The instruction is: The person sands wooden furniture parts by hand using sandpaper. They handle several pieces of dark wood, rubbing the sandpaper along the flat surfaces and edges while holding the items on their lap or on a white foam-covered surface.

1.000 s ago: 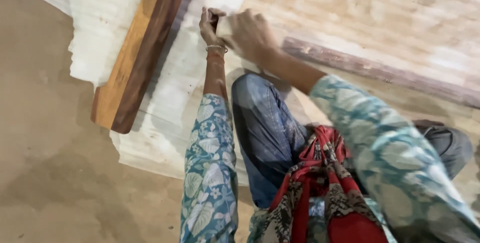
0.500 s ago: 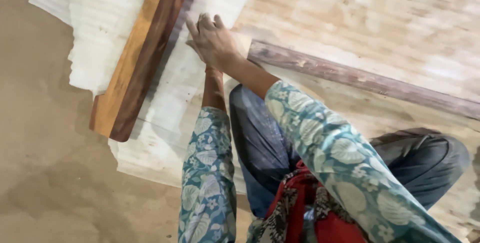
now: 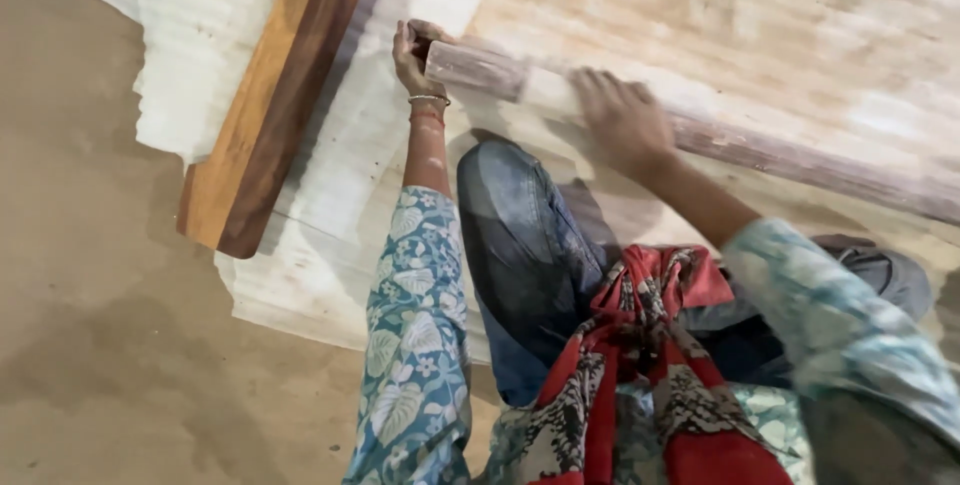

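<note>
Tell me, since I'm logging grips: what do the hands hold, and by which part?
The left hand grips the near end of the long wooden strip, fingers curled around it. The right hand lies flat on top further along, pressing rather than gripping.

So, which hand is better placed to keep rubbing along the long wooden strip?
The right hand. It lies flat on top of the wooden strip, partway along it, with bare strip beyond. The left hand grips the strip's near end, steadying it.

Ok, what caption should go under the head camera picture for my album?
Left hand grips the end of a long wooden bar while the right hand rests on it.
</note>
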